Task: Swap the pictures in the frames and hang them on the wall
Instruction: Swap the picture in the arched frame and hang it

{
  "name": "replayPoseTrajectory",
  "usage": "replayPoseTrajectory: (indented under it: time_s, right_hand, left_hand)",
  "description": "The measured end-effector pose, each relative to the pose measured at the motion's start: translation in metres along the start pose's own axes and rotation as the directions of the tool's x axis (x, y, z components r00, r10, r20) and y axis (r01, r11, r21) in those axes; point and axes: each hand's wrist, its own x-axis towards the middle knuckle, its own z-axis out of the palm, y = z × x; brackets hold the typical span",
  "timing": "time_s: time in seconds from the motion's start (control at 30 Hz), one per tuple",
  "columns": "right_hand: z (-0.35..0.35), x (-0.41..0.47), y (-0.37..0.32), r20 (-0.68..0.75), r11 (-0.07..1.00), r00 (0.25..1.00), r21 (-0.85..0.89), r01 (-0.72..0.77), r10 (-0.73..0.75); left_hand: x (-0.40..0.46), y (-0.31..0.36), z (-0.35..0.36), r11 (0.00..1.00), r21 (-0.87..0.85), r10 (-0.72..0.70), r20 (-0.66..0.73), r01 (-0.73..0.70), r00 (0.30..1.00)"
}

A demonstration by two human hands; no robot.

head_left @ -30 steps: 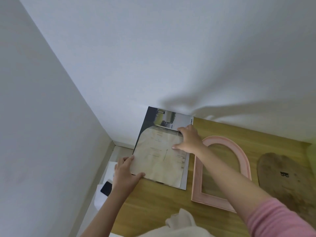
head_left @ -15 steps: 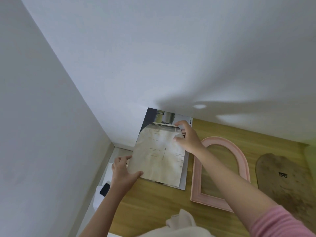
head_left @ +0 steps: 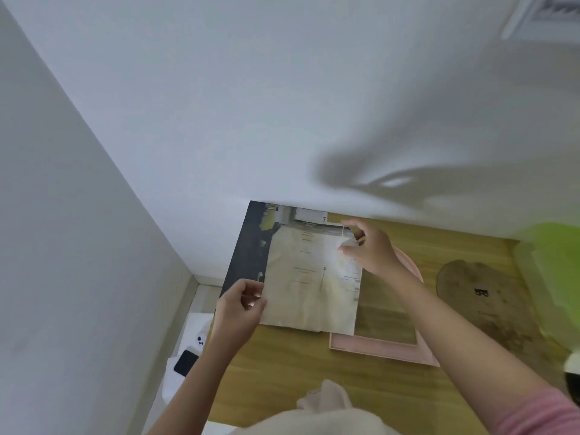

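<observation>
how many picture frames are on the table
1. The pink arched frame lies flat on the wooden table, right of the magazine, partly covered by the right hand and the held sheet. Others may lie out of view.

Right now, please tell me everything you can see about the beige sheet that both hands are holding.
The sheet is thin, pale beige paper with faint printed lines and an arrow, slightly creased. Its far corners look rounded and its near edge straight. The left hand pinches its near-left edge and the right hand pinches its far-right corner. It overlaps a dark picture and the pink frame on the wooden table.
</observation>
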Motion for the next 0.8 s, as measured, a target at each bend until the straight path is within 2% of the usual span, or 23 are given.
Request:
replayPoseTrajectory:
  time_s: [0.23, 0.5, 0.67, 0.8]
  right_hand:
    - [-0.049, -0.026, 0.053, -0.055, 0.99, 0.995, -0.11, -0.087, 0.082]
    - [-0.078, -0.031, 0.098, 0.001, 0.969, 0.99, -0.205, -0.14, 0.143]
    - [-0.077, -0.025, 0.122, 0.041, 0.97, 0.995, -0.228, -0.081, 0.093]
    - [-0.081, -0.021, 0.132, 0.045, 0.967, 0.993, -0.238, -0.091, 0.105]
  left_hand:
    - [-0.017, 0.02, 0.062, 1.0, 0.023, 0.004, 0.139, -0.008, 0.99]
    - [-0.034, 0.029, 0.126, 0.986, 0.165, -0.055, 0.13, 0.034, 0.99]
    - [-0.035, 0.027, 0.145, 0.967, 0.254, -0.058, 0.096, 0.032, 0.994]
    - [-0.037, 0.024, 0.152, 0.954, 0.299, -0.041, 0.088, 0.013, 0.995]
